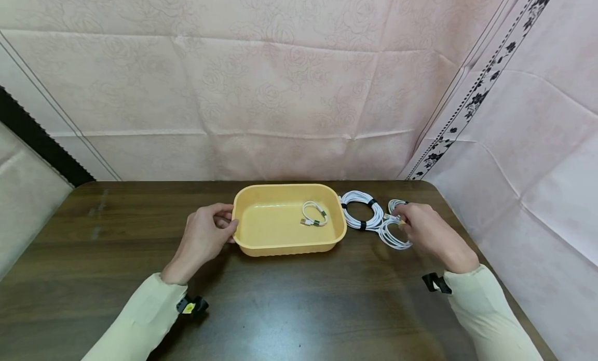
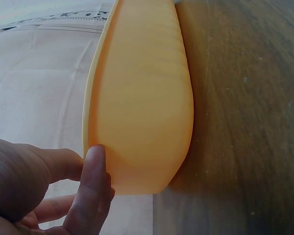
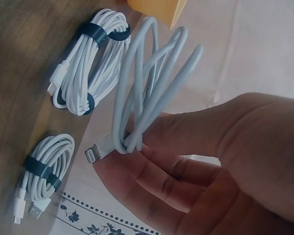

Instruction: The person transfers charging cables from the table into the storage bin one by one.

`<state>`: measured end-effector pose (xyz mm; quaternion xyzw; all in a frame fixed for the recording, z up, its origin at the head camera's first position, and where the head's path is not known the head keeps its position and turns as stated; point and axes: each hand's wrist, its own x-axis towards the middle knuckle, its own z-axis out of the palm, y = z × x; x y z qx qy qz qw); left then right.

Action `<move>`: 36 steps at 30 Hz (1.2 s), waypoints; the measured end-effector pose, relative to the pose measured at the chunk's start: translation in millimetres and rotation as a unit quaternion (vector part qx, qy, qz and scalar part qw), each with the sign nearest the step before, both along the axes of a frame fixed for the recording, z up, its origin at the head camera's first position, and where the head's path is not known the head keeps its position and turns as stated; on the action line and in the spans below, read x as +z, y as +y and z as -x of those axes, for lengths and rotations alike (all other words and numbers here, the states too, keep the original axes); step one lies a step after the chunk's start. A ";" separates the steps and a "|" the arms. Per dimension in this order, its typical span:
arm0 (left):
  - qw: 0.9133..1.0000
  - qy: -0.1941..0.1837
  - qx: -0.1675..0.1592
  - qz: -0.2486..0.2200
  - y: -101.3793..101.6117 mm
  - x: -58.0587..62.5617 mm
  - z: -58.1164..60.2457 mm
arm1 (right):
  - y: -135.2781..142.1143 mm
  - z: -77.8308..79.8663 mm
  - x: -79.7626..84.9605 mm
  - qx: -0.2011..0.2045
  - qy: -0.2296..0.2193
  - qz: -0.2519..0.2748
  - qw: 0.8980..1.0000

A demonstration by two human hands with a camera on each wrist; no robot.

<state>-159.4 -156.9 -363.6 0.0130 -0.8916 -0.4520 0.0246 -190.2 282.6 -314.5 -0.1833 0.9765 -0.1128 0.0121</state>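
Observation:
My left hand (image 1: 207, 231) pinches the left rim of a yellow plastic tub (image 1: 266, 228), thumb against its outer wall in the left wrist view. Inside the tub, toward its right side, lies a short white charging cable (image 1: 322, 214) bent into a loop. Right of the tub, my right hand (image 1: 427, 231) pinches a coiled white charging cable (image 3: 138, 98) between thumb and fingers. Its Lightning plug (image 3: 91, 154) pokes out beside the fingertips. Past this coil, the right wrist view shows a larger white cable coil (image 3: 81, 73) and a smaller one (image 3: 59, 147), both bound with black straps.
All of this is on a dark brown wooden table (image 1: 299, 304). The larger coil sits close against the tub's right end. Pale patterned cloth (image 1: 280, 101) hangs behind the table's back edge, and more cloth (image 1: 551, 158) runs along the right side.

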 end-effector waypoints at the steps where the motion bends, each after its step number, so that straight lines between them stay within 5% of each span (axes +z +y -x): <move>1: 1.000 0.000 0.000 0.000 0.0 0.1 -0.1 | -0.4 0.2 0.4 0.001 -0.001 0.001 1.000; 18: 1.000 0.007 -0.003 0.004 0.3 0.1 -1.2 | -9.3 3.4 6.3 0.025 0.021 -0.004 0.999; 36: 1.000 0.007 -0.005 0.002 -0.9 -1.2 -0.5 | -20.2 7.7 14.4 0.009 -0.007 -0.006 1.000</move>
